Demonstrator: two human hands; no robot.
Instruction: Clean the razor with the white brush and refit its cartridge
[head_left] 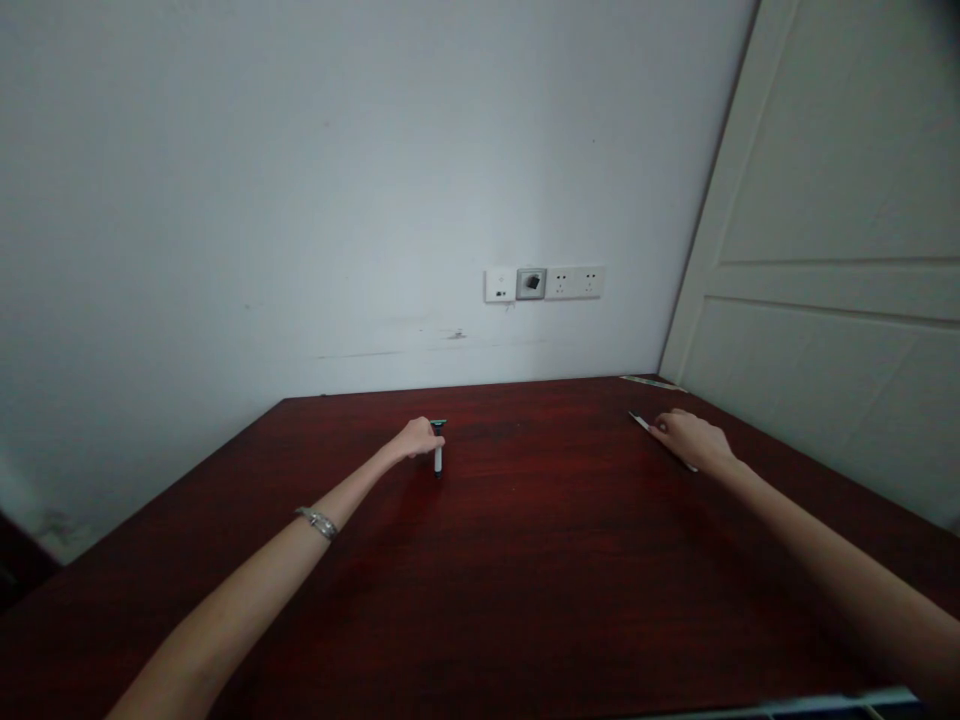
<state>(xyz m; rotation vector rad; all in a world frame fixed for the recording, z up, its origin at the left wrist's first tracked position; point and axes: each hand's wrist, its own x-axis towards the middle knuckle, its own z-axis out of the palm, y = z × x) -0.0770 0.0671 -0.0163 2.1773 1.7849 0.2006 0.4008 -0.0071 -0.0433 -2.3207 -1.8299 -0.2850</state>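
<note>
My left hand (417,438) is closed on a razor (438,461) at the left of the dark red tabletop. The razor stands nearly upright in the picture, its green-and-black head at the top and its white handle with a dark end pointing toward me. Farther right, my right hand (691,438) is closed over a thin, straight, pale stick-like thing (640,421) with a dark tip. That thing lies slantwise, and its near end shows below the hand. Its middle is hidden by the fingers, and its exact kind is unclear.
The red-brown wooden tabletop (517,560) reaches back to a white wall (375,200) with a row of sockets (574,282). A pale panelled door or cabinet side (832,250) bounds the right. A light strip (654,382) lies at the far right corner.
</note>
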